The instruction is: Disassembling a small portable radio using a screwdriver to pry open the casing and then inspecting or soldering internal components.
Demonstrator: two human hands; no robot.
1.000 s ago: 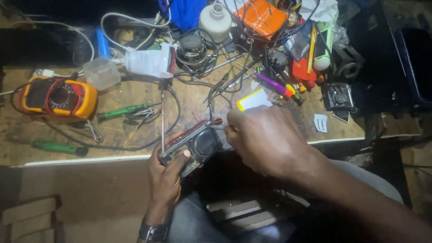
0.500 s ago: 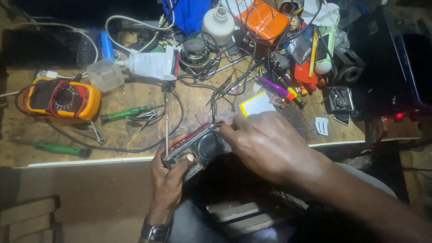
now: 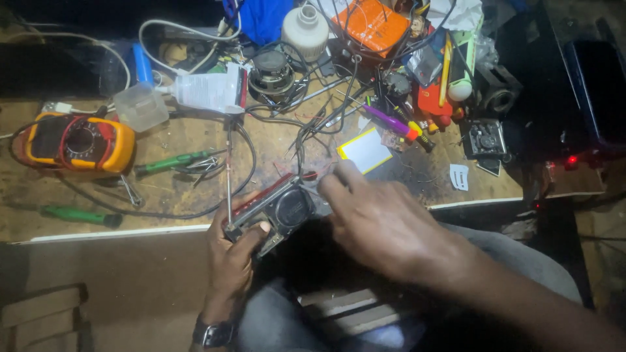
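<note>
My left hand grips a small black and red radio with a round speaker at the front edge of the wooden workbench. A thin metal antenna rises from the radio's left end. My right hand rests over the radio's right end, fingers bent down onto it; what the fingertips pinch is hidden. Thin wires run from the radio up into the clutter. A watch sits on my left wrist.
An orange multimeter lies at the left, with two green-handled screwdrivers near it. A loose speaker, a white bottle, an orange box, a purple tool and a yellow-edged card crowd the back. A dark unit with a red light stands right.
The view has shifted slightly. My right hand has slid a little along the radio's right end; my left hand keeps the same grip.
</note>
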